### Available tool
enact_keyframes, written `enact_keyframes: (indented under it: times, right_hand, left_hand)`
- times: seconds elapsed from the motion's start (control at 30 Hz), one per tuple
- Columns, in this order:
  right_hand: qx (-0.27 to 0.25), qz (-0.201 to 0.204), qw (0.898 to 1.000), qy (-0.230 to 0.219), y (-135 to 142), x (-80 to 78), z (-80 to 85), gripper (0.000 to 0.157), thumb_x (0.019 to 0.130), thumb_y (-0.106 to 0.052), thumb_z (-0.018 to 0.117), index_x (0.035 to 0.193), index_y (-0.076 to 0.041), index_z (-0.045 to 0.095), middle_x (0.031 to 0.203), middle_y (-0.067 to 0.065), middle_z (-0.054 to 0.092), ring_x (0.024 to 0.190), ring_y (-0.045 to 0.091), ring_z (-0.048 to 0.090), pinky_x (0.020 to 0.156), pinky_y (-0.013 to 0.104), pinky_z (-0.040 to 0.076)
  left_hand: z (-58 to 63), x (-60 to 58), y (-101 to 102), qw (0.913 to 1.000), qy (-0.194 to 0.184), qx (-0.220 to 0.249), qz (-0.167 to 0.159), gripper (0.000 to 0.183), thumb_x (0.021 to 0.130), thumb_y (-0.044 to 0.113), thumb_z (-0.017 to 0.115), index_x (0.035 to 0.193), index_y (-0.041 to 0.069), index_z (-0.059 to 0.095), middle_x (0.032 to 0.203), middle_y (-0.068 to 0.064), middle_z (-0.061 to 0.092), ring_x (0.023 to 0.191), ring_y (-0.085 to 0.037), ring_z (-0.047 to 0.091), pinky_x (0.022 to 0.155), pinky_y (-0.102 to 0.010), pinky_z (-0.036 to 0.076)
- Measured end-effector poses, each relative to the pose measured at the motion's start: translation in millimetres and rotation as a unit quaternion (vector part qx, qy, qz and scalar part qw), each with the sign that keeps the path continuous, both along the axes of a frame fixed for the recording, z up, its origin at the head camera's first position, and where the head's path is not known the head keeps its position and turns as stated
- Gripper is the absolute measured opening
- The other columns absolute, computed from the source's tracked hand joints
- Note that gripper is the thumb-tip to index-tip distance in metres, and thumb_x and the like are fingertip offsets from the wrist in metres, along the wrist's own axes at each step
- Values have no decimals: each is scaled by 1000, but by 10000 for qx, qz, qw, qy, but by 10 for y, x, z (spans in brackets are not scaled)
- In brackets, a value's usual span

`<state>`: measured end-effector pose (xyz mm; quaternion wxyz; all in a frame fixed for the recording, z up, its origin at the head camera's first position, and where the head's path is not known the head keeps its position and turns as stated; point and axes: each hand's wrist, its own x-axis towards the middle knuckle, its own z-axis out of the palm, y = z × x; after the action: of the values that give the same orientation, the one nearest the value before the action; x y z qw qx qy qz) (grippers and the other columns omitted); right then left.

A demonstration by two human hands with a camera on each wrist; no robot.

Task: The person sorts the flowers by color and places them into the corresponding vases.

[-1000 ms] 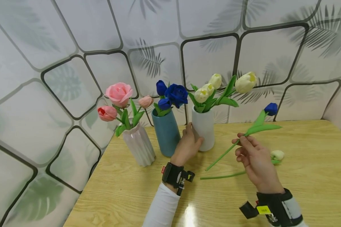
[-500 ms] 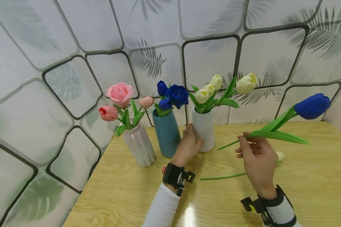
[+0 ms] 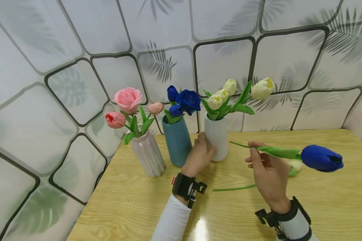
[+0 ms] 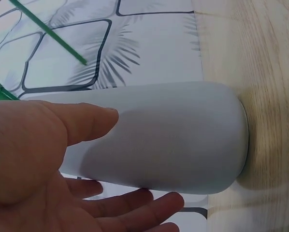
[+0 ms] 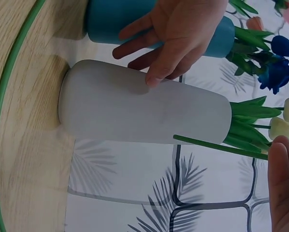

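Note:
My right hand [image 3: 271, 177] pinches the stem of a blue artificial tulip [image 3: 321, 158] between thumb and fingers. The flower lies nearly level in the air, bloom to the right and bare stem end [image 5: 207, 145] near the white vase. My left hand [image 3: 198, 156] is beside the white vase [image 3: 216, 135], thumb against its wall and fingers extended along its side, as the left wrist view shows. The vase stands upright with several cream tulips [image 3: 229, 87] in it. Beneath my right hand, a cream tulip [image 3: 295, 166] lies on the table, its stem partly hidden.
Left of the white vase stands a teal vase [image 3: 177, 142] with blue flowers [image 3: 188, 101]. Farther left is a ribbed pale vase [image 3: 147, 154] holding pink flowers [image 3: 127, 99]. A patterned wall covering [image 3: 223, 63] rises behind the wooden table [image 3: 132, 214].
The blue tulip has turned in my right hand from pointing up and away to lying nearly level, bloom swinging right and then down. My left hand has stayed at the white vase.

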<state>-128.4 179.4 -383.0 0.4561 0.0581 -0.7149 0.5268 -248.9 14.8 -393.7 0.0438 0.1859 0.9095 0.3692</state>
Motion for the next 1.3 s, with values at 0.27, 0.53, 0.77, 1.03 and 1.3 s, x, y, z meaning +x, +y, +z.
enact_keyframes:
  times: [0.27, 0.53, 0.77, 1.03, 1.3]
  right_hand:
    - [167, -108, 9998, 35, -10, 33, 70, 24, 95, 6, 60, 115, 1, 72, 91, -14, 69, 68, -1, 66, 58, 11, 52]
    - [159, -66, 9997, 158, -26, 38, 88, 24, 95, 6, 58, 114, 3, 72, 102, -11, 71, 70, -3, 65, 60, 10, 51]
    - [-43, 357, 9980, 516, -73, 33, 88, 24, 92, 18, 53, 112, 14, 67, 110, -5, 71, 70, -2, 65, 60, 10, 50]
    - [-58, 682, 9949, 739, -227, 32, 117, 24, 92, 19, 52, 112, 17, 66, 111, 0, 72, 69, 1, 66, 62, 11, 51]
    - [-9, 983, 9891, 1099, -398, -64, 110, 23, 91, 20, 51, 109, 18, 65, 109, 8, 74, 68, 2, 66, 61, 13, 52]
  left_hand:
    - [58, 67, -138, 9993, 240, -248, 119, 55, 104, 31, 52, 148, 0, 38, 130, -25, 56, 109, -35, 62, 79, -44, 53]
    - [259, 175, -478, 9960, 447, -456, 629, 23, 104, 26, 52, 101, 6, 62, 76, -7, 58, 60, -21, 52, 53, -37, 41]
    - [408, 197, -768, 9885, -476, -1111, 910, 43, 104, 31, 52, 65, 12, 48, 59, -2, 44, 51, -18, 46, 48, -31, 37]
    - [433, 158, -867, 9844, -601, -900, 1387, 43, 103, 32, 53, 109, -10, 60, 88, -18, 65, 73, -27, 66, 60, -35, 53]
    - [377, 78, -859, 9830, -674, -735, 1541, 86, 99, 36, 61, 151, -15, 15, 142, -36, 43, 123, -44, 55, 98, -49, 49]
